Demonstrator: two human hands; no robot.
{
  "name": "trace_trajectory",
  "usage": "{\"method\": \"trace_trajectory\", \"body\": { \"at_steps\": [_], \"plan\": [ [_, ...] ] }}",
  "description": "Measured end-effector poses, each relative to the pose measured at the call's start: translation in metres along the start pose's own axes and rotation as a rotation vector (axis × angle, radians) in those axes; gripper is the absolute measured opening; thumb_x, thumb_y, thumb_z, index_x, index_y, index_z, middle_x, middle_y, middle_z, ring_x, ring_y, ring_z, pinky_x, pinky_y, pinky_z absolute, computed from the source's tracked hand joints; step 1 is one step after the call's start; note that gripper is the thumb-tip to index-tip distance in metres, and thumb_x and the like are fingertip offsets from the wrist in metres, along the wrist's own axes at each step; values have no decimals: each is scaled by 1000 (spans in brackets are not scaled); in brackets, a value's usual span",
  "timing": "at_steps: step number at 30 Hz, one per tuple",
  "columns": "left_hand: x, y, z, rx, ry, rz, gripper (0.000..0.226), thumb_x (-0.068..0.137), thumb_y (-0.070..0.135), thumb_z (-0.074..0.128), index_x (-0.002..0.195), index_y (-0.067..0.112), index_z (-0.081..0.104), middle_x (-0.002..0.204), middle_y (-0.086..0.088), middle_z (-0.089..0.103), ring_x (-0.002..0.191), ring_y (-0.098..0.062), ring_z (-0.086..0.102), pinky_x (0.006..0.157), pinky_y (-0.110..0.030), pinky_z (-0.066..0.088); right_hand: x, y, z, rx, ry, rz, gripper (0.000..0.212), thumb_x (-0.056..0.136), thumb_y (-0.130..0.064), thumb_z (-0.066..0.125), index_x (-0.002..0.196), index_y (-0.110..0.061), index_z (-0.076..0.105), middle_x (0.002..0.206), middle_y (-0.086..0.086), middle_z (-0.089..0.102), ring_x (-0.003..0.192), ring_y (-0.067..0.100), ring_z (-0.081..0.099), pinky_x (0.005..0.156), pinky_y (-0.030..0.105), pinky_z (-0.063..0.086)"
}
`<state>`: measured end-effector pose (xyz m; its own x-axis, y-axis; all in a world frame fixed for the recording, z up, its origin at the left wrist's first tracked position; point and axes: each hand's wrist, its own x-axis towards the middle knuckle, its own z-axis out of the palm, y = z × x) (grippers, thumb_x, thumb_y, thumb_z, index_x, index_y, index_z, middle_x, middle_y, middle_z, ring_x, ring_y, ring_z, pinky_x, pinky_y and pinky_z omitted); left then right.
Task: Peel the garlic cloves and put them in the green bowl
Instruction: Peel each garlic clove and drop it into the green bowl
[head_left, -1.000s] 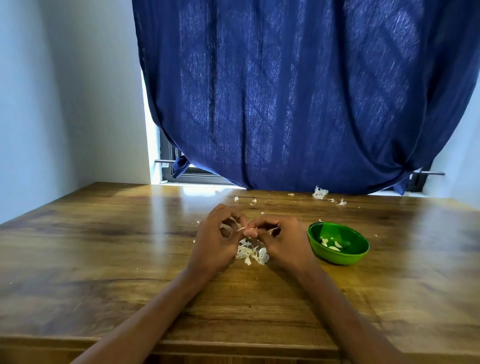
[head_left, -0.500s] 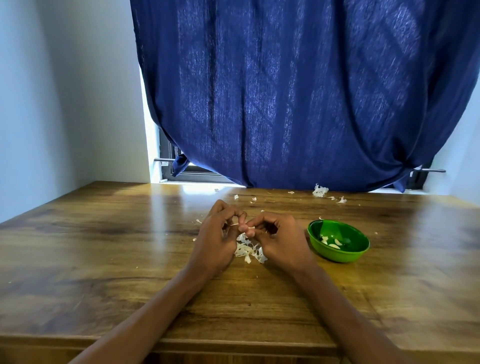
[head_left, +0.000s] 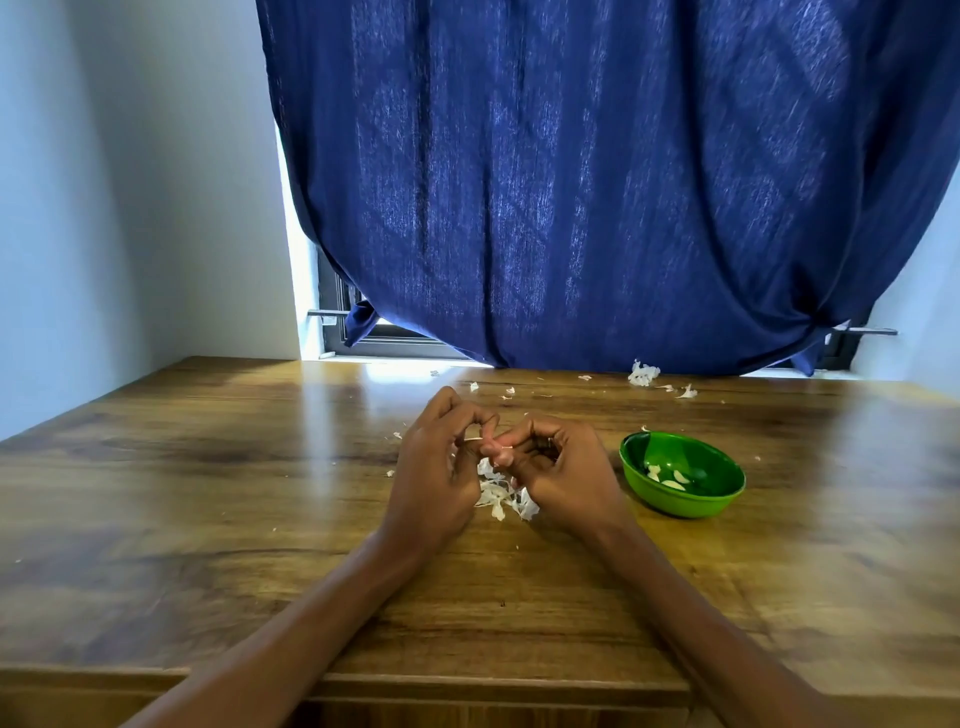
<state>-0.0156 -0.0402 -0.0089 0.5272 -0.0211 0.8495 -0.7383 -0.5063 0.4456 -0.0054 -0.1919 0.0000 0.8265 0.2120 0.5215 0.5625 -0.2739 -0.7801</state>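
My left hand (head_left: 436, 467) and my right hand (head_left: 556, 467) meet over the middle of the wooden table (head_left: 208, 493), fingers curled. Between their fingertips they pinch a small garlic clove (head_left: 493, 446), mostly hidden by the fingers. Under the hands lies a heap of white garlic skins (head_left: 501, 493). The green bowl (head_left: 680, 501) stands to the right of my right hand, apart from it, with a few peeled cloves (head_left: 670, 475) inside.
More white skin scraps (head_left: 644, 373) lie scattered along the table's far edge. A dark blue curtain (head_left: 571, 182) hangs over the window behind the table. White walls close in left and right. The table's near edge runs below my forearms.
The hands stay together at the same spot on the table, with small finger shifts around the clove. The bowl and the skins have not moved.
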Motion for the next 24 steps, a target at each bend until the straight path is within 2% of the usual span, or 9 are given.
{"method": "trace_trajectory", "body": {
  "at_steps": [3, 6, 8, 10, 14, 16, 19, 24],
  "plan": [
    [2, 2, 2, 21, 48, 26, 29, 79, -10, 57, 84, 18, 58, 86, 17, 49, 80, 1, 51, 69, -7, 36, -1, -5, 1, 80, -7, 59, 17, 88, -6, 73, 81, -22, 73, 75, -5, 74, 68, 6, 68, 61, 23, 57],
    [4, 0, 4, 7, 98, -8, 28, 83, -16, 64, 84, 12, 63, 83, 10, 52, 77, 0, 50, 69, -8, 36, -1, -10, 3, 188, 21, 122, 9, 88, -7, 72, 88, -16, 73, 78, -3, 75, 64, 0, 67, 58, 18, 54],
    [5, 1, 4, 3, 121, -32, 27, 84, -17, 64, 87, 10, 65, 86, 3, 54, 78, -2, 52, 71, -7, 38, 0, -10, 4, 227, 48, 155, 6, 89, -9, 73, 94, -11, 74, 83, 2, 76, 66, 2, 68, 58, 18, 54],
    [6, 0, 4, -2, 130, -46, 26, 86, -15, 63, 89, 10, 66, 90, -1, 55, 83, -3, 54, 72, -8, 40, 1, -9, 5, 199, 51, 157, 9, 89, -12, 73, 98, -13, 76, 88, 3, 78, 72, 8, 70, 63, 23, 59],
    [6, -4, 2, -22, 115, -91, 26, 91, -8, 62, 88, 17, 66, 93, 3, 54, 87, -9, 58, 71, -16, 47, 1, -5, 4, 14, 50, 34, 14, 88, -19, 75, 97, -31, 76, 89, -15, 76, 84, 3, 71, 75, 24, 60],
    [5, -5, 1, -32, 89, -111, 25, 91, -7, 63, 88, 17, 66, 93, 5, 55, 87, -11, 59, 70, -17, 50, 1, -3, 3, -7, 49, 36, 15, 87, -18, 75, 98, -29, 78, 89, -15, 76, 83, 2, 70, 75, 22, 59],
    [5, -7, 1, -22, 49, -106, 21, 91, -6, 64, 88, 15, 66, 94, 4, 55, 87, -12, 59, 72, -12, 45, 2, -2, 3, -7, 46, 42, 20, 86, -13, 77, 103, -22, 79, 88, -10, 77, 81, 4, 71, 74, 22, 59],
    [4, -8, 3, 20, 31, -75, 21, 91, -10, 59, 91, 9, 67, 94, 7, 53, 87, -10, 58, 70, -16, 47, 2, -3, 4, 6, 65, 124, 21, 85, -16, 78, 104, -25, 79, 92, -11, 78, 83, 7, 72, 79, 34, 62]
  ]
}}
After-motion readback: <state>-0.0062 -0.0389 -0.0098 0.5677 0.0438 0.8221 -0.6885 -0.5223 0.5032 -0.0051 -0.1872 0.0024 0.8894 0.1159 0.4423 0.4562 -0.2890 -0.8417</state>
